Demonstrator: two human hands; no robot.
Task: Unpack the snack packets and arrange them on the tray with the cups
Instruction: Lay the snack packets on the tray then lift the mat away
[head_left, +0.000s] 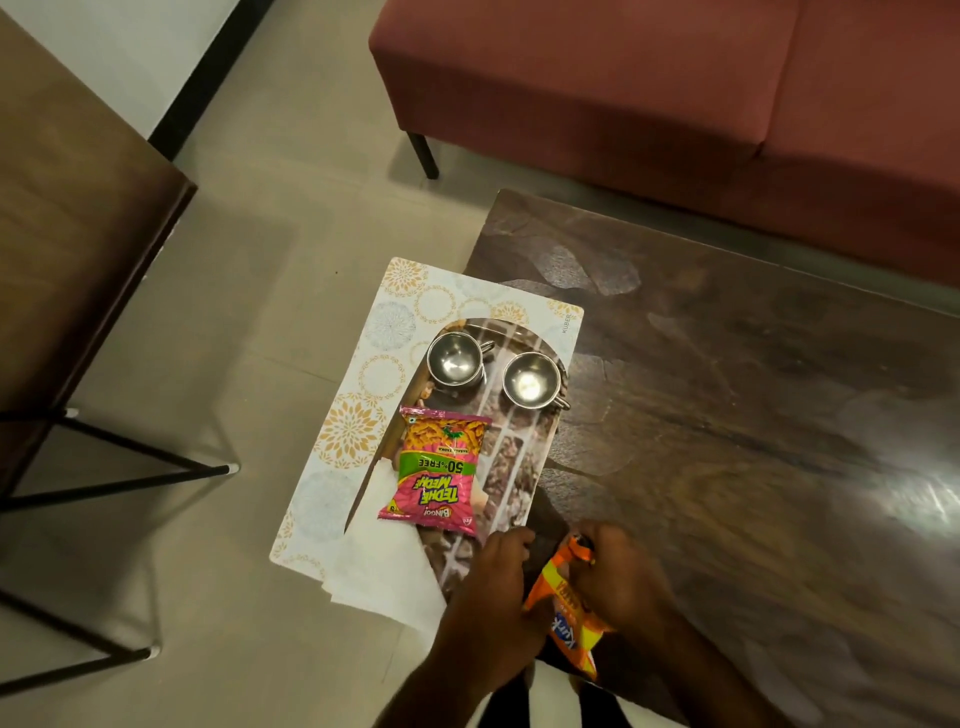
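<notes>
Pink-green-yellow packet; orange packet with blue patch; steel-grey cups; white tray, gold and pale-blue medallions; dark brown table; maroon sofa.

orange packet: sides covered by left hand and right hand gripping it, lettering partly hidden | tray: near end under white paper and left hand | sofa: cut by top and right edges | pink packet: small print illegible
</notes>
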